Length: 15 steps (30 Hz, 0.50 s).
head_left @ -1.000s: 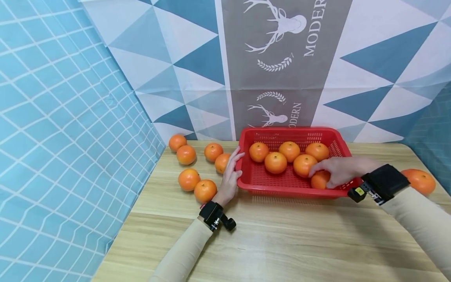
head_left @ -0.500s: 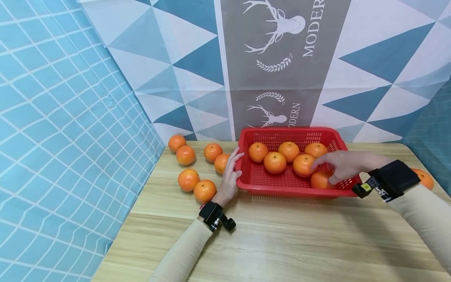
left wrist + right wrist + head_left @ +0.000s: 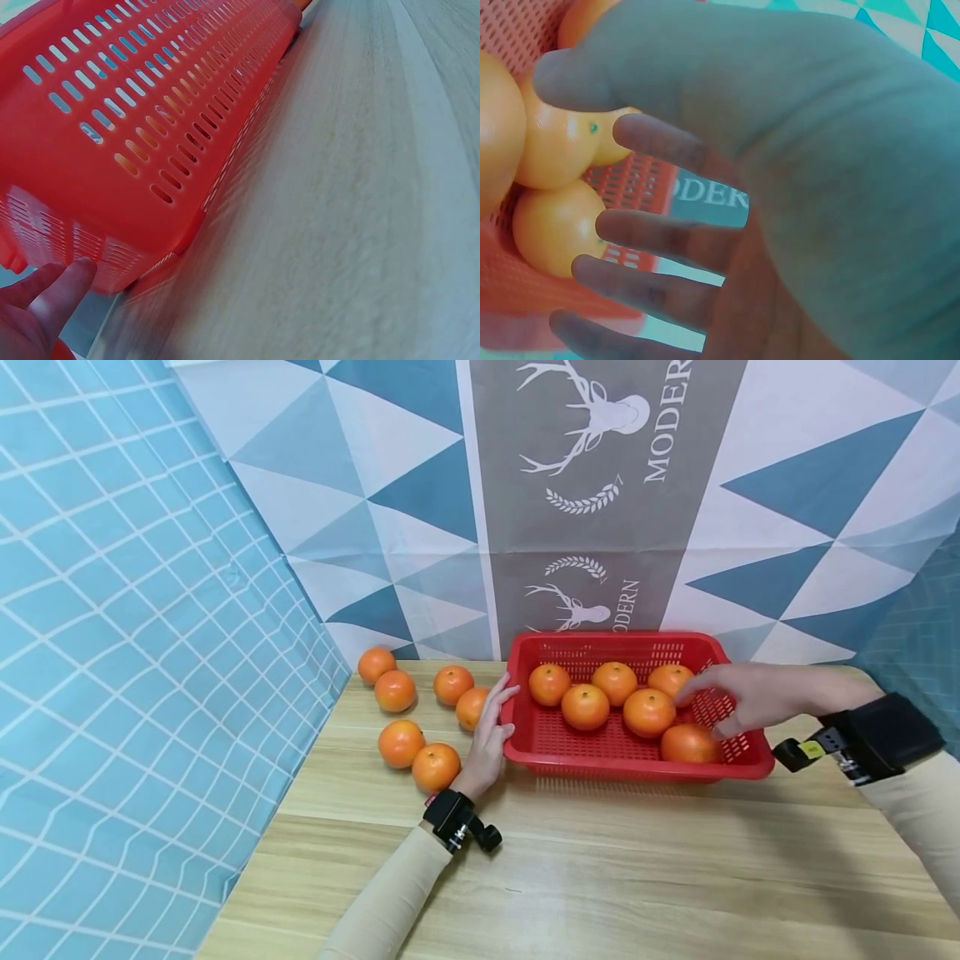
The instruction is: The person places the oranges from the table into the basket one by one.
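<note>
A red plastic basket [image 3: 577, 764] with slotted walls stands at the back of the table, several oranges inside it. My left hand [image 3: 489, 739] lies along the basket's left end with its fingers extended against the rim; its fingertips [image 3: 84, 266] show at the slotted end wall in the left wrist view. Above the basket's right end, my right hand [image 3: 757, 693] has its fingers spread and holds nothing. Just below its thumb sits the front right orange [image 3: 690, 743]. The back right orange [image 3: 670, 681] is partly covered by its fingertips.
Several loose oranges [image 3: 401, 743] lie on the wooden table [image 3: 570, 877] left of the basket. One of these oranges [image 3: 471, 707] is close beside my left fingers. A patterned backdrop [image 3: 420, 527] rises behind the basket, and a blue gridded cloth [image 3: 150, 652] hangs at the left.
My right hand has let go of the front right orange, leaving it in the basket, and moved up and right. The wrist now hides the table orange at far right. My left hand stays still.
</note>
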Tool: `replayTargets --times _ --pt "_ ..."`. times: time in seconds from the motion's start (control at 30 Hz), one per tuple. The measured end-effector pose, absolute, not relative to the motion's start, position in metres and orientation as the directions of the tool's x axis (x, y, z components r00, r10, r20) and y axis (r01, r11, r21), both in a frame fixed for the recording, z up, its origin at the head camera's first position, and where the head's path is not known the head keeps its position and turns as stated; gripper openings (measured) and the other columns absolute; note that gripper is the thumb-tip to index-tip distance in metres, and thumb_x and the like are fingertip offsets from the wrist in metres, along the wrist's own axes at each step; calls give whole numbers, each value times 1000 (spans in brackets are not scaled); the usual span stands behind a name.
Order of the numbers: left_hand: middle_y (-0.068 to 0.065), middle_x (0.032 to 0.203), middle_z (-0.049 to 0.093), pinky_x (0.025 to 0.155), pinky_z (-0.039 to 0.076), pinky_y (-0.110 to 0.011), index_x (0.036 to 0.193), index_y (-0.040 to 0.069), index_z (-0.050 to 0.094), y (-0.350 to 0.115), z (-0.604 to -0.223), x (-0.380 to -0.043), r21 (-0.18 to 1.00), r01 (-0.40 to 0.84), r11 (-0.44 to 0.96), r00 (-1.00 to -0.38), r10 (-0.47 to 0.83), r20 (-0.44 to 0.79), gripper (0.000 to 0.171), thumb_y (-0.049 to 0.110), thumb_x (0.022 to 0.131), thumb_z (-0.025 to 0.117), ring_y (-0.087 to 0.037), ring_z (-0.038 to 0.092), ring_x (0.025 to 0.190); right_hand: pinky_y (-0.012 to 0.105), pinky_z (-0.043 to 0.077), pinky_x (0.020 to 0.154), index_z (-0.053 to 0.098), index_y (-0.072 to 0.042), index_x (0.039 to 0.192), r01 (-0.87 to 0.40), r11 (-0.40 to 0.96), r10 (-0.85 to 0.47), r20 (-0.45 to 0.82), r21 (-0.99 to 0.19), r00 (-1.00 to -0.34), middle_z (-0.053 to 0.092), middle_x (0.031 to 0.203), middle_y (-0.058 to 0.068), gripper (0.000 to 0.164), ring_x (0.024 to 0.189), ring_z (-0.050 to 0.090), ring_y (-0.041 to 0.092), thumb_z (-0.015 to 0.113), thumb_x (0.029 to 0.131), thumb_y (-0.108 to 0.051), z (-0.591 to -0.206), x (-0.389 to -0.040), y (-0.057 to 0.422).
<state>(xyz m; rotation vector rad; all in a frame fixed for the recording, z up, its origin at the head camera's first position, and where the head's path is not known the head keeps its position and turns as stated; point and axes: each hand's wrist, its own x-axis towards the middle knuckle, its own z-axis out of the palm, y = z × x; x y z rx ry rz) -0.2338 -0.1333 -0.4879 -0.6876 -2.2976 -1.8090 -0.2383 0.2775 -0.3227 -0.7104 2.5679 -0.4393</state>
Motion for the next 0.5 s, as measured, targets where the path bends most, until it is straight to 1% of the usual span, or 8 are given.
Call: replayTargets --times 0.07,0.17,0.23,0.37,0.5 --pt "-6 191 19 142 27 -68 168 -4 41 -133 -488 -234 886 431 172 -886 266 379 70 0 98 39 -36 21 177 52 72 88 71 -8 147 -392 821 -536 -320 -415 -781 66 149 25 73 133 60 46 96 78 -14 -321 -236 284" --pt "-6 191 19 142 25 -68 168 -4 41 -133 -487 -234 885 432 174 -886 267 380 70 0 98 39 -36 20 177 47 72 83 67 -3 151 -357 839 -501 -329 -411 -800 66 148 27 78 129 63 43 96 79 -15 -317 -233 295" --pt "-7 191 19 142 24 -68 167 -4 41 -133 -488 -234 885 433 173 -886 265 382 70 0 98 39 -36 20 177 46 72 81 65 0 151 -342 850 -481 -327 -401 -813 66 148 28 79 127 65 44 96 80 -15 -316 -231 304" --pt "-7 191 20 142 24 -68 167 -4 42 -133 -487 -234 885 432 171 -886 261 383 70 0 97 39 -36 20 177 48 71 79 66 2 148 -333 864 -456 -306 -378 -836 67 146 28 78 124 66 45 97 79 -16 -316 -226 323" --pt "-7 191 21 142 24 -68 167 -3 43 -134 -488 -234 884 433 174 -886 260 383 70 -1 97 39 -36 21 177 54 69 83 68 4 145 -328 881 -432 -293 -342 -853 69 143 28 73 121 67 42 96 80 -15 -321 -223 341"
